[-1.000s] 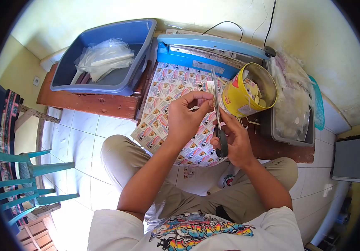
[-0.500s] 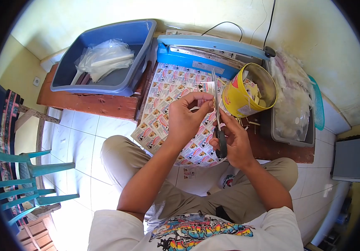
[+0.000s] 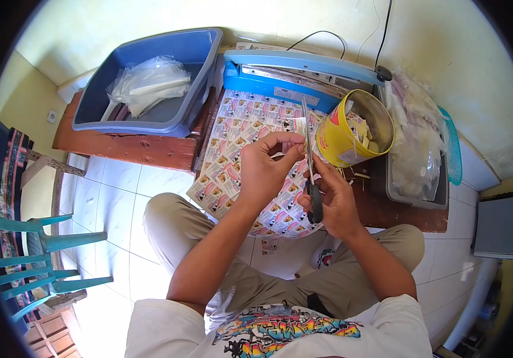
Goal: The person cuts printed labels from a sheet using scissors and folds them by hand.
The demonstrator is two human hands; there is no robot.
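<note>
My left hand (image 3: 271,170) is closed in a pinch, with thumb and forefinger on a small printed paper label (image 3: 294,125). Part of the label is hidden behind the fingers. In my right hand (image 3: 338,206) is a pair of scissors (image 3: 315,201) with black handles, its metal blades pointing away from me beside the label. Whether the blades touch the paper, I cannot tell. Beneath both hands lie sheets of printed labels (image 3: 223,170). Just right of the blades a yellow tub (image 3: 343,137) leans over, with paper scraps inside.
Behind the sheets stands a blue paper cutter (image 3: 286,89) with a long arm. A blue-grey bin (image 3: 179,122) with clear plastic bags is at the left. On the right, a grey tray (image 3: 417,201) holds more plastic bags. Green chairs (image 3: 74,240) stand at far left.
The scissors' handles have shifted very slightly upward in my right hand. My left hand stays almost still with the label.
</note>
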